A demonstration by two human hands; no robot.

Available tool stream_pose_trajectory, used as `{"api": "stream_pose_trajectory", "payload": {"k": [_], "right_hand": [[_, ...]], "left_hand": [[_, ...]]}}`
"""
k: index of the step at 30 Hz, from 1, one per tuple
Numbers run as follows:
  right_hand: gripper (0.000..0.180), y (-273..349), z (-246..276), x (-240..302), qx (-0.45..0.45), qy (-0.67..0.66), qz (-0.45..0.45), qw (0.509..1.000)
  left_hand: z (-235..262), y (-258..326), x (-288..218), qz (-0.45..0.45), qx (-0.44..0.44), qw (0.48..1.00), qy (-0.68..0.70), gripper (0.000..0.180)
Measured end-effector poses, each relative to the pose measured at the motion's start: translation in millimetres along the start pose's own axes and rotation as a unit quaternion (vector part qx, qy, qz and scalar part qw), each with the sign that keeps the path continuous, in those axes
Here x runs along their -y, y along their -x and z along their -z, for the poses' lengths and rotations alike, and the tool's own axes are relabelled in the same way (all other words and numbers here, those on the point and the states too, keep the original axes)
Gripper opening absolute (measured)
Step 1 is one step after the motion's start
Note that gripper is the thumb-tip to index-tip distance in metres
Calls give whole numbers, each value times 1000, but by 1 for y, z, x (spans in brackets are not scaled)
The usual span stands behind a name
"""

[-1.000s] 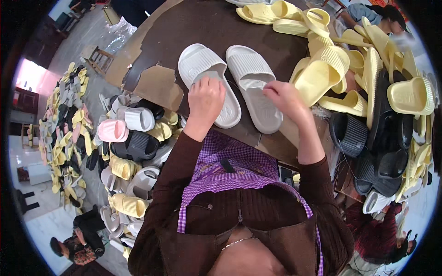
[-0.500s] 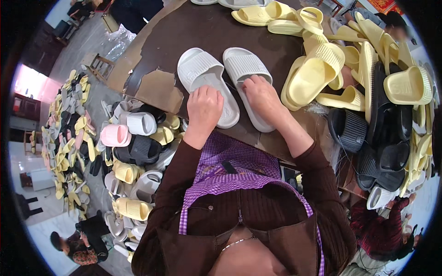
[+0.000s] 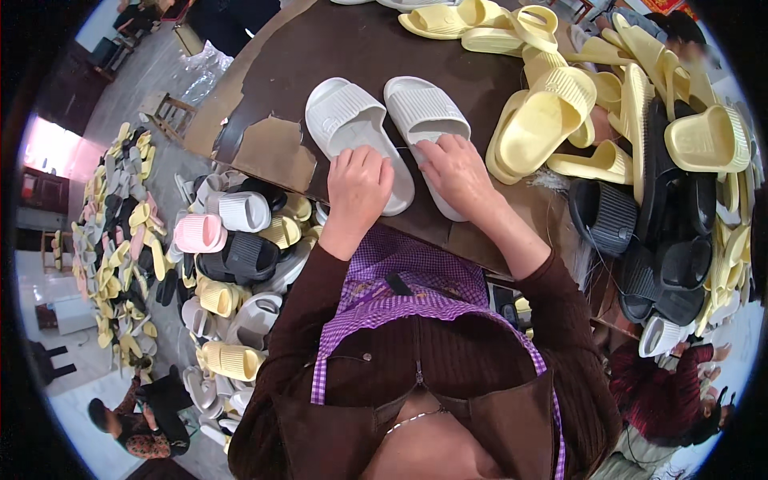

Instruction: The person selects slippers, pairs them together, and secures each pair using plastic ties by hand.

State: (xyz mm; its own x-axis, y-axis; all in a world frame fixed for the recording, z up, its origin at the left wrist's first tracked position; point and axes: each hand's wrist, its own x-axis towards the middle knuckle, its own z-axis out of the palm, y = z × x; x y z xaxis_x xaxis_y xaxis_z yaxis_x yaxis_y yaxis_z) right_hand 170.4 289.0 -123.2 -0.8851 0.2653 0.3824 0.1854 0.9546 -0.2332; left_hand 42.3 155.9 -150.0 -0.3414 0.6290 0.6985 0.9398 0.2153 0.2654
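Two light grey slide slippers lie side by side on the brown table, toes pointing away from me: a left slipper [image 3: 344,112] and a right slipper [image 3: 424,108]. My left hand [image 3: 358,188] rests on the left slipper's footbed, just behind the ribbed strap, fingers curled down. Over the right slipper's footbed, my right hand [image 3: 460,176] is bent the same way, fingertips close together. A thin dark line, perhaps a thread, shows between the hands near the straps. Whatever the fingertips pinch is hidden beneath them.
Yellow slippers [image 3: 544,120] and black slippers [image 3: 604,214] are heaped at the right of the table [image 3: 296,60]. Torn cardboard [image 3: 276,156] covers its left edge. More slippers [image 3: 232,364] pile up below left. Another person [image 3: 140,416] is at lower left, another at lower right.
The slippers appear slightly higher in the picture. Both hands stay on them, fingers curled, the right fingertips drawn a little closer to the left.
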Motion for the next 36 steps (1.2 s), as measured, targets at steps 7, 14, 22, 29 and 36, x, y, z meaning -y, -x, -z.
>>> {"api": "stream_pose_trajectory", "payload": {"k": [7, 14, 22, 29, 36], "right_hand": [[18, -15, -19, -13, 1, 37, 0, 999], [15, -31, 1, -19, -77, -87, -33, 993], [26, -113, -21, -133, 38, -15, -235, 971], [29, -135, -46, -140, 153, -126, -297, 934], [22, -151, -60, -137, 42, -218, -192, 956]], "left_hand": [[0, -2, -3, -10, 6, 999, 35, 12], [-25, -11, -4, -6, 20, 1000, 0, 15], [-30, -21, -4, 13, 26, 999, -21, 18], [-31, -23, 14, 18, 63, 998, 4, 15], [-34, -20, 32, 16, 62, 997, 36, 11]]}}
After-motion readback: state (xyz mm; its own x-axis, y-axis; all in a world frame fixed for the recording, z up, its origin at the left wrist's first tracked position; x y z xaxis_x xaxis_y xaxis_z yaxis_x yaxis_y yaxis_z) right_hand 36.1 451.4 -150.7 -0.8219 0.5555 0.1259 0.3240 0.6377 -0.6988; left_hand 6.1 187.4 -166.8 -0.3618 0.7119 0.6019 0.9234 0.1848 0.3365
